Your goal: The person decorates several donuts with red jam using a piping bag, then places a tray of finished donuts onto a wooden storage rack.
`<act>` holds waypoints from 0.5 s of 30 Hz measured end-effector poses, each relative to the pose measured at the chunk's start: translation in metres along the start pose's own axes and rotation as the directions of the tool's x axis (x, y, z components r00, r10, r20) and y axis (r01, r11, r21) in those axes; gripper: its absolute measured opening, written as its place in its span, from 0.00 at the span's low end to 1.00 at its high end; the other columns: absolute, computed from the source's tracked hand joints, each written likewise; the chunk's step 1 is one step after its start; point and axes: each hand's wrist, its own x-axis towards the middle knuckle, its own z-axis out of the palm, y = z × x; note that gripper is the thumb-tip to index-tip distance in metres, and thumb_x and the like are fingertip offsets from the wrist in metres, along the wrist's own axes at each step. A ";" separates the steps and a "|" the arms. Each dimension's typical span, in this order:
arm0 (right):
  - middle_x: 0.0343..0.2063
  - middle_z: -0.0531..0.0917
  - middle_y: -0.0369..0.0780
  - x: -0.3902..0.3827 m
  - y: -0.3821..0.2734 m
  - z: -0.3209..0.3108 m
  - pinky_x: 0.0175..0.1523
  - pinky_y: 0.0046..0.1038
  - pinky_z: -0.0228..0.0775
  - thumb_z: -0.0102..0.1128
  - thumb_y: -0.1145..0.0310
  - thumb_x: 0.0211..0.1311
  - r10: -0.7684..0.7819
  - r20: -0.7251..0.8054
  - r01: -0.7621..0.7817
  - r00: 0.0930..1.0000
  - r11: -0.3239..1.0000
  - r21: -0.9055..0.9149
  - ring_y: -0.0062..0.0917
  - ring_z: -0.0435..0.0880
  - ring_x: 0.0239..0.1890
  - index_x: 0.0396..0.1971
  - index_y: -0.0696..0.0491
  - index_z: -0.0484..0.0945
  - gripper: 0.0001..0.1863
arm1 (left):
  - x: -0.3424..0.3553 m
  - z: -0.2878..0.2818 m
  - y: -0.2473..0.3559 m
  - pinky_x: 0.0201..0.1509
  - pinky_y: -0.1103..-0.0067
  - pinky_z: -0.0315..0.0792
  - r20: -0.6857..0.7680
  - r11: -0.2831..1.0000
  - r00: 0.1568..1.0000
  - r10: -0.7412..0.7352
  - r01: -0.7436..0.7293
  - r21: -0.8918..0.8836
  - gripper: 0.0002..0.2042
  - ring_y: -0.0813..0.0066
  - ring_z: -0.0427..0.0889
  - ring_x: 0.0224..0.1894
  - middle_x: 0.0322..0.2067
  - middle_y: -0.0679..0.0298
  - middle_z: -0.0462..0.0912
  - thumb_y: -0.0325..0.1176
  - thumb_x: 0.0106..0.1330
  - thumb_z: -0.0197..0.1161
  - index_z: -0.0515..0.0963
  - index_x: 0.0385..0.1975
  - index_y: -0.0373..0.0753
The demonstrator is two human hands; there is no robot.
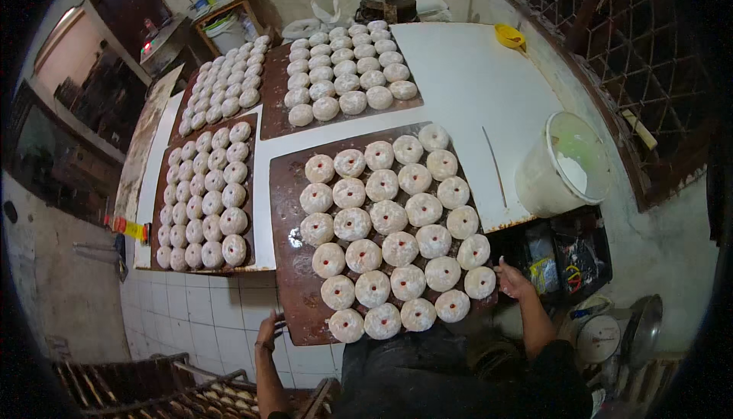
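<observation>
A brown board (pixel 294 297) juts over the near edge of the white table, carrying several rows of round, white-dusted buns (pixel 399 249), each with a small red spot in its middle. At the board's near left corner, my left hand (pixel 266 330) grips the edge, its fingertips partly hidden. My right hand (pixel 516 280) holds the opposite edge near the right corner, thumb upward. The buns lie flat, close together, in fairly even rows.
Three more brown boards of buns (pixel 200 197) lie on the white table (pixel 450 75), left and behind. A white bucket (pixel 538 178), thin stick (pixel 494 167) and yellow bowl (pixel 509 36) are at right. A rack (pixel 195 396) stands lower left; a black crate (pixel 584 255) sits lower right.
</observation>
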 end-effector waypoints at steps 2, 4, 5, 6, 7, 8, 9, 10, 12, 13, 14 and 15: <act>0.42 0.73 0.43 0.018 -0.027 -0.009 0.46 0.32 0.65 0.32 0.37 0.52 -0.005 0.170 -0.002 0.985 0.999 0.040 0.30 0.73 0.42 0.46 0.59 0.64 0.38 | 0.005 0.011 0.033 0.46 0.71 0.59 0.033 0.990 0.999 0.036 -0.031 -0.135 0.27 0.71 0.68 0.44 0.40 0.63 0.73 0.58 0.57 0.41 0.72 0.40 0.40; 0.47 0.69 0.44 0.011 -0.059 0.054 0.52 0.38 0.58 0.31 0.35 0.50 -0.051 0.274 0.031 0.960 0.997 0.075 0.32 0.68 0.49 0.49 0.58 0.61 0.41 | 0.031 -0.010 0.015 0.45 0.74 0.59 0.230 0.933 0.966 0.118 -0.028 -0.358 0.25 0.72 0.68 0.42 0.39 0.65 0.73 0.58 0.58 0.41 0.72 0.39 0.42; 0.48 0.68 0.43 0.032 -0.055 0.042 0.54 0.39 0.56 0.31 0.33 0.49 -0.063 0.179 0.053 0.982 0.997 0.061 0.33 0.66 0.51 0.51 0.57 0.60 0.42 | 0.060 -0.015 0.007 0.45 0.76 0.59 0.408 0.878 0.889 0.209 0.012 -0.478 0.24 0.73 0.69 0.41 0.38 0.66 0.74 0.56 0.58 0.42 0.72 0.40 0.42; 0.48 0.68 0.44 0.026 -0.063 0.056 0.54 0.39 0.56 0.31 0.33 0.48 -0.077 0.217 0.071 0.973 0.997 0.036 0.33 0.66 0.51 0.51 0.57 0.60 0.43 | 0.055 -0.015 0.001 0.44 0.77 0.59 0.414 0.867 0.884 0.217 0.021 -0.499 0.22 0.73 0.69 0.40 0.36 0.67 0.74 0.55 0.59 0.42 0.72 0.35 0.43; 0.48 0.68 0.44 0.007 -0.071 0.073 0.54 0.39 0.56 0.30 0.32 0.48 -0.098 0.251 0.096 0.963 0.995 0.021 0.33 0.66 0.51 0.51 0.56 0.60 0.43 | 0.047 -0.015 0.004 0.43 0.78 0.59 0.426 0.858 0.876 0.227 0.027 -0.514 0.20 0.73 0.69 0.39 0.35 0.68 0.74 0.54 0.59 0.42 0.73 0.30 0.44; 0.48 0.68 0.44 0.002 -0.072 0.071 0.54 0.39 0.56 0.29 0.31 0.47 -0.120 0.267 0.114 0.956 0.993 0.039 0.33 0.65 0.52 0.51 0.57 0.59 0.44 | 0.041 -0.014 0.012 0.42 0.79 0.59 0.442 0.850 0.863 0.246 0.027 -0.526 0.19 0.74 0.69 0.38 0.34 0.69 0.74 0.54 0.60 0.42 0.73 0.25 0.45; 0.49 0.67 0.44 -0.003 -0.072 0.069 0.55 0.40 0.55 0.29 0.31 0.46 -0.143 0.282 0.132 0.949 0.990 0.058 0.33 0.65 0.52 0.51 0.57 0.59 0.45 | 0.038 -0.014 0.015 0.45 0.77 0.59 0.366 0.832 0.868 0.335 -0.091 -0.548 0.19 0.73 0.69 0.39 0.38 0.68 0.72 0.53 0.59 0.43 0.70 0.33 0.44; 0.48 0.68 0.45 -0.017 -0.078 0.073 0.54 0.40 0.56 0.28 0.29 0.45 -0.182 0.240 0.153 0.954 0.979 0.138 0.34 0.66 0.51 0.51 0.58 0.60 0.47 | 0.029 -0.015 0.013 0.48 0.76 0.59 0.286 0.807 0.868 0.405 -0.192 -0.558 0.21 0.73 0.69 0.41 0.42 0.67 0.71 0.53 0.59 0.44 0.67 0.42 0.43; 0.46 0.70 0.45 -0.028 -0.076 0.053 0.53 0.34 0.59 0.33 0.31 0.45 -0.401 0.220 0.322 0.889 0.890 0.322 0.33 0.70 0.47 0.48 0.61 0.62 0.46 | 0.013 -0.009 0.015 0.50 0.73 0.61 0.137 0.814 0.877 0.461 -0.356 -0.459 0.28 0.69 0.68 0.45 0.48 0.63 0.67 0.51 0.56 0.48 0.61 0.52 0.39; 0.46 0.70 0.45 -0.047 -0.086 0.056 0.52 0.34 0.59 0.37 0.32 0.46 -0.497 0.335 0.328 0.801 0.832 0.448 0.32 0.70 0.46 0.48 0.60 0.63 0.44 | 0.002 -0.009 0.021 0.50 0.71 0.63 0.059 0.854 0.898 0.435 -0.392 -0.341 0.31 0.66 0.67 0.48 0.50 0.60 0.65 0.49 0.53 0.51 0.58 0.54 0.37; 0.46 0.70 0.45 -0.056 -0.088 0.055 0.52 0.34 0.59 0.38 0.33 0.46 -0.591 0.390 0.348 0.706 0.769 0.535 0.32 0.70 0.47 0.48 0.60 0.62 0.43 | -0.008 -0.002 0.016 0.50 0.71 0.63 -0.015 0.883 0.915 0.404 -0.394 -0.256 0.30 0.65 0.67 0.47 0.49 0.60 0.65 0.48 0.53 0.51 0.58 0.53 0.37; 0.46 0.69 0.45 -0.064 -0.085 0.059 0.53 0.34 0.58 0.38 0.33 0.46 -0.655 0.402 0.373 0.640 0.722 0.582 0.32 0.69 0.47 0.49 0.60 0.62 0.43 | -0.012 0.006 0.010 0.49 0.71 0.63 -0.049 0.884 0.921 0.386 -0.385 -0.266 0.30 0.65 0.67 0.47 0.49 0.60 0.65 0.48 0.53 0.51 0.58 0.52 0.37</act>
